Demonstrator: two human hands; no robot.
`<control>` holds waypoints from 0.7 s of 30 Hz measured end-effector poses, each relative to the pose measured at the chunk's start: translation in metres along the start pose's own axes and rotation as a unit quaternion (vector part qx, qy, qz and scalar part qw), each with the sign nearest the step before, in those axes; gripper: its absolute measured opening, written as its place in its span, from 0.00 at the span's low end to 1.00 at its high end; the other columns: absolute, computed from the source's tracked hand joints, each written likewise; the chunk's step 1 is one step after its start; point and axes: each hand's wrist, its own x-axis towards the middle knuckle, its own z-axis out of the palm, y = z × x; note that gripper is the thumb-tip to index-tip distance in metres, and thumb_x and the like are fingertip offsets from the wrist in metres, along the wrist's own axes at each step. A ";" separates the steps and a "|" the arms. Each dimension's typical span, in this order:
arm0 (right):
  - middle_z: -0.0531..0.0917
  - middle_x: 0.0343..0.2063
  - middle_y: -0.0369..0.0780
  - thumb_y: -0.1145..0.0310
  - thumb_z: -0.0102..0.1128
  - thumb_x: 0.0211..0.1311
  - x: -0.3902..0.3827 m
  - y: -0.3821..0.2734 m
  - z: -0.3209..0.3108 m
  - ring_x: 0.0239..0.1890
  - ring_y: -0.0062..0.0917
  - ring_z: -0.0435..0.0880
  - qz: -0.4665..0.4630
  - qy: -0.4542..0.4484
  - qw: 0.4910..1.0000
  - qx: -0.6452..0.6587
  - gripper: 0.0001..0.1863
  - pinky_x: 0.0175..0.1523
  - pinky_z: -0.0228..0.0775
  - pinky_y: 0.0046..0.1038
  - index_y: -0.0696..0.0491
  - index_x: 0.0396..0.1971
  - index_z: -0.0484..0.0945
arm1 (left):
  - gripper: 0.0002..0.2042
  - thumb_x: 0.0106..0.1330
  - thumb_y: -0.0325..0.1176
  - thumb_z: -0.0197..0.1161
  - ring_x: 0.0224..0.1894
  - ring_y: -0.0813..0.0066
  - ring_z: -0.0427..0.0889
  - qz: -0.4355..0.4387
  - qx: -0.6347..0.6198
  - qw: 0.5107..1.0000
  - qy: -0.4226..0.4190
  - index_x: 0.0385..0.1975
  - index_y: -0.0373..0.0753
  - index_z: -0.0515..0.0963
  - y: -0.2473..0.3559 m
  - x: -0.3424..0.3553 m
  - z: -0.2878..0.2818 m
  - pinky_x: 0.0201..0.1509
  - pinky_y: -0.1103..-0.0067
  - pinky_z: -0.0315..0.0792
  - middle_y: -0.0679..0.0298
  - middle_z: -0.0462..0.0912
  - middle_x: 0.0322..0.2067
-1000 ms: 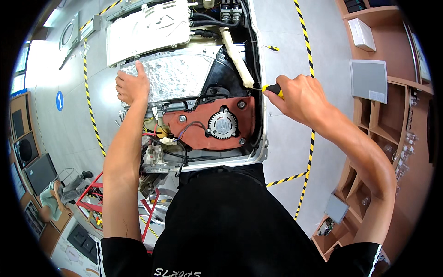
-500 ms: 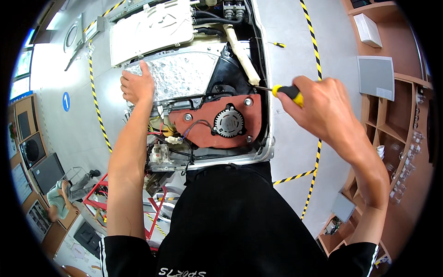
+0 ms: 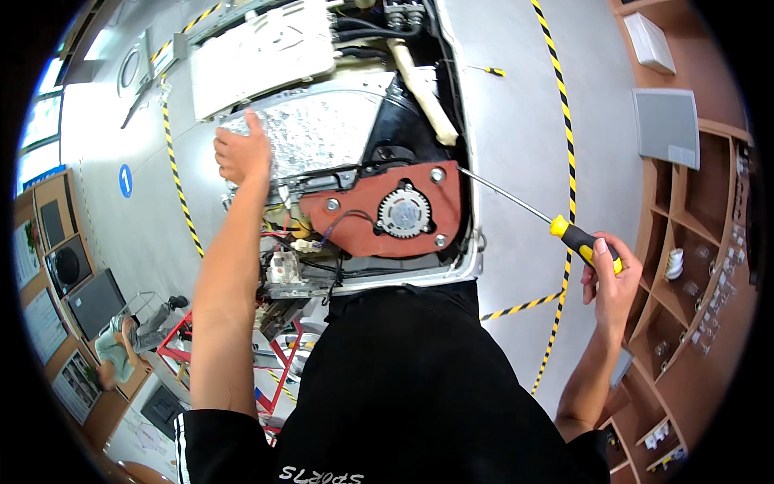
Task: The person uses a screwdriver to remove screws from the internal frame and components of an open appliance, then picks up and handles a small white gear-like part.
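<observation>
our left hand lies flat with fingers together on the crinkled silver foil cover of the opened appliance. our right hand has its fingers wrapped tight around the yellow-and-black handle of a long screwdriver, out beside the appliance's right edge; its thin steel shaft slants up-left, tip at the rim near the flat rust-red plate with a round ribbed grey hub.

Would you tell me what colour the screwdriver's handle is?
Yellow and black, on the screwdriver in the right hand; the head view shows it.
</observation>
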 end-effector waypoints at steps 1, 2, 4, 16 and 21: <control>0.74 0.12 0.36 0.63 0.59 0.65 -0.003 0.010 -0.006 0.09 0.14 0.68 0.011 0.001 1.000 0.029 0.16 0.12 0.54 0.17 0.63 0.38 0.79 | 0.42 0.64 0.67 0.47 0.65 0.47 0.62 0.006 0.002 1.000 -0.008 0.64 0.32 0.60 0.000 0.000 -0.001 0.66 0.56 0.57 0.46 0.65 0.63; 0.74 0.12 0.36 0.62 0.58 0.66 -0.005 0.019 -0.010 0.08 0.14 0.68 0.023 0.006 0.998 0.064 0.16 0.11 0.54 0.17 0.63 0.38 0.79 | 0.42 0.64 0.67 0.47 0.65 0.46 0.63 0.012 -0.006 1.000 -0.010 0.64 0.32 0.60 0.001 0.001 -0.001 0.65 0.55 0.57 0.46 0.64 0.63; 0.73 0.12 0.37 0.57 0.56 0.68 -0.009 0.036 -0.014 0.08 0.15 0.67 0.056 0.013 0.992 0.114 0.20 0.10 0.54 0.17 0.63 0.41 0.77 | 0.43 0.64 0.68 0.46 0.66 0.47 0.62 0.002 -0.004 1.000 -0.014 0.64 0.32 0.60 0.001 0.002 -0.002 0.65 0.55 0.57 0.46 0.64 0.63; 0.71 0.10 0.37 0.51 0.49 0.71 -0.027 0.092 -0.014 0.04 0.16 0.60 0.202 0.028 0.925 0.320 0.22 0.10 0.51 0.16 0.59 0.43 0.74 | 0.44 0.61 0.71 0.44 0.65 0.46 0.65 -0.009 0.005 1.000 -0.026 0.65 0.36 0.63 -0.005 0.013 0.004 0.65 0.54 0.58 0.48 0.66 0.64; 0.71 0.10 0.37 0.51 0.51 0.70 -0.032 0.103 -0.014 0.05 0.15 0.60 0.197 0.044 0.913 0.354 0.22 0.11 0.51 0.16 0.58 0.39 0.74 | 0.44 0.61 0.71 0.44 0.64 0.46 0.67 -0.014 -0.004 0.999 -0.045 0.65 0.37 0.63 0.003 0.016 0.002 0.64 0.52 0.59 0.48 0.67 0.64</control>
